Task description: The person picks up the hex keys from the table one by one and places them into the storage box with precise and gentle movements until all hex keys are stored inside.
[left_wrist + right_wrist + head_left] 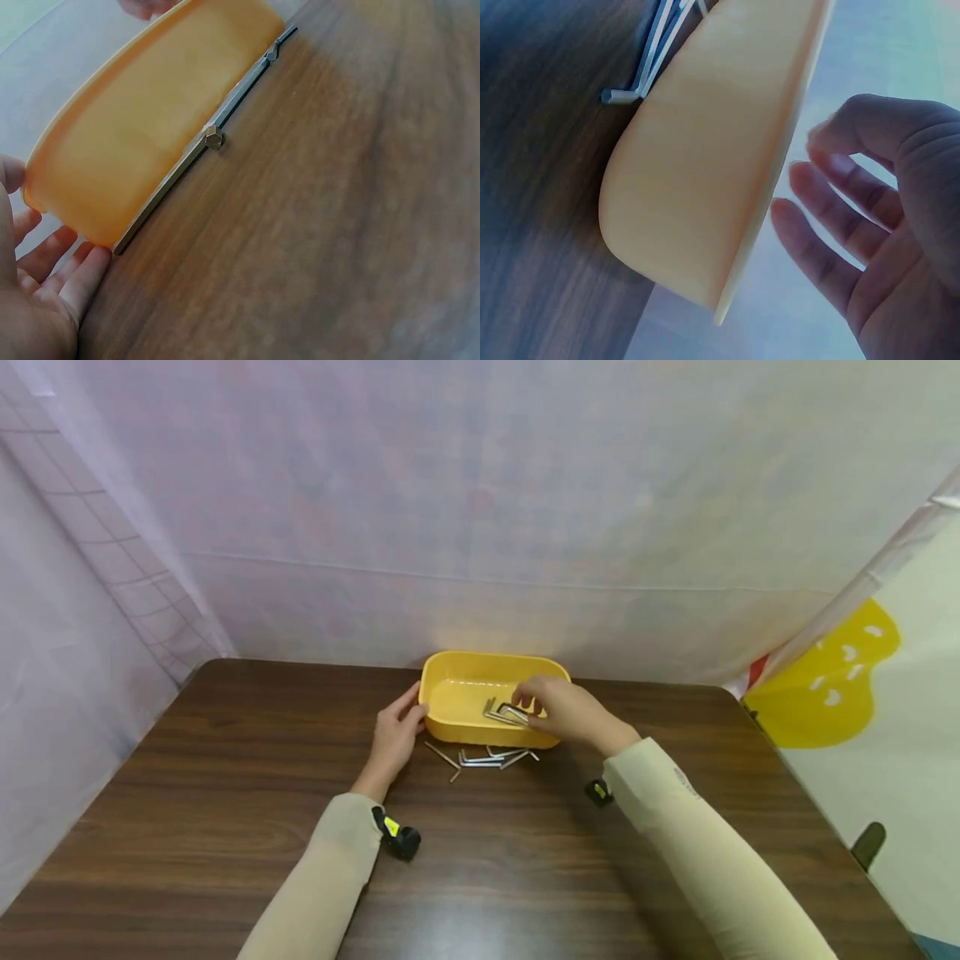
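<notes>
A yellow plastic basket [465, 733] stands near the far edge of the wooden table. My left hand [395, 735] holds its left end, thumb at the rim and fingers along the outer wall and base in the left wrist view. Inside the basket, toward the front right, lie several metal hex keys [501, 715]. Over them is my right hand [561, 706], thumb and forefinger tips close together, the other fingers loosely bent, with no key visible between them in the right wrist view [900, 217].
More hex keys [480, 762] lie on the table along the basket's front wall, one [169, 184] right against its base. A pale curtain [480, 527] hangs behind the table [480, 860]. A yellow printed shape [825, 685] shows at the right.
</notes>
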The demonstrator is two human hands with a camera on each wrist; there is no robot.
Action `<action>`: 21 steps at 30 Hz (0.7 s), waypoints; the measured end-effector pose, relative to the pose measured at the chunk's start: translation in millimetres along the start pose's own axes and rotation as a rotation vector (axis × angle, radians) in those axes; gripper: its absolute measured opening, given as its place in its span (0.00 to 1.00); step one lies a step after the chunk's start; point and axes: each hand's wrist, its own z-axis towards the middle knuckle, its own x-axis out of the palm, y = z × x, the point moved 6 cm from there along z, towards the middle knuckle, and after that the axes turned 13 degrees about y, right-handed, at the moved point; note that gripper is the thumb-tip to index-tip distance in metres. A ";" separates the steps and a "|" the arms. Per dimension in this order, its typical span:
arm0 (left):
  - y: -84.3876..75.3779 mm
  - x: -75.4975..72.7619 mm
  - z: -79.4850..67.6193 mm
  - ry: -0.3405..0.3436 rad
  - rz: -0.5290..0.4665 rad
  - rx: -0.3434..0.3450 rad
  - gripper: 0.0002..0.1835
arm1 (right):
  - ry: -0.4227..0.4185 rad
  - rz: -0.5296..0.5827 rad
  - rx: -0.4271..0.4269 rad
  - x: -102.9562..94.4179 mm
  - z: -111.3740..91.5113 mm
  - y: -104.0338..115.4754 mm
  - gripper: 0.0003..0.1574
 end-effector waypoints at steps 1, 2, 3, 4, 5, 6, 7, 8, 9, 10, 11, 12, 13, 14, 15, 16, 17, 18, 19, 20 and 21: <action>-0.5 -0.2 -0.2 0.002 -0.001 0.001 0.27 | -0.021 -0.013 -0.001 0.0 -3.6 2.7 0.16; -0.7 -0.4 -0.3 0.002 0.000 0.002 0.27 | -0.041 -0.023 0.004 0.5 -7.2 5.0 0.16; -0.7 -0.3 -0.4 0.002 0.001 0.001 0.27 | -0.066 -0.036 0.006 1.1 -10.8 7.4 0.15; -0.8 0.0 -0.5 0.002 0.004 0.000 0.27 | -0.091 -0.050 0.005 2.1 -14.3 9.9 0.15; -0.9 0.4 -0.5 0.000 0.006 -0.001 0.27 | -0.113 -0.065 -0.003 3.3 -18.1 12.8 0.15; -0.8 0.8 -0.6 0.003 0.007 -0.001 0.27 | -0.132 -0.080 -0.004 5.0 -21.9 15.7 0.15; -0.8 0.7 -0.7 -0.001 0.005 0.002 0.26 | -0.145 -0.096 -0.006 6.8 -24.8 18.6 0.15; -0.6 0.7 -0.4 -0.002 0.007 0.001 0.27 | -0.159 -0.114 -0.010 8.8 -27.5 21.5 0.15; -0.5 0.7 -0.4 0.000 0.008 0.001 0.27 | -0.171 -0.127 -0.019 11.0 -30.2 24.3 0.15; -0.6 0.7 -0.2 0.000 0.006 0.003 0.27 | -0.179 -0.136 -0.028 13.6 -32.5 27.0 0.15; -0.6 0.7 0.1 0.000 0.005 0.004 0.26 | -0.187 -0.146 -0.036 16.4 -34.6 29.2 0.15; -0.7 0.8 0.3 0.003 0.007 0.007 0.27 | -0.193 -0.152 -0.041 19.2 -36.4 30.9 0.15; -0.7 0.4 0.3 0.003 0.006 0.009 0.27 | -0.195 -0.158 -0.046 22.5 -37.6 32.6 0.15; -0.6 0.2 0.2 0.005 0.007 0.010 0.27 | -0.196 -0.162 -0.053 25.8 -38.5 34.1 0.15; -0.4 -0.1 0.3 0.008 0.008 0.011 0.27 | -0.194 -0.164 -0.057 29.0 -39.3 35.6 0.16; -0.1 -0.3 0.6 0.009 0.007 0.012 0.27 | -0.190 -0.165 -0.061 32.3 -39.8 36.6 0.17; 0.2 -0.5 0.8 0.011 0.007 0.013 0.27 | -0.184 -0.165 -0.063 35.4 -40.0 37.3 0.18; 0.4 -0.6 0.9 0.013 0.009 0.013 0.27 | -0.172 -0.159 -0.065 38.4 -39.9 37.9 0.19; 0.6 -0.9 1.1 0.012 0.007 0.012 0.27 | -0.159 -0.151 -0.063 41.4 -39.5 38.1 0.20; 0.3 -1.0 1.1 0.011 0.009 0.012 0.27 | -0.145 -0.138 -0.060 44.1 -38.7 38.2 0.20; 0.1 -1.4 1.1 0.007 0.009 0.015 0.26 | -0.132 -0.123 -0.054 46.6 -37.9 38.1 0.20</action>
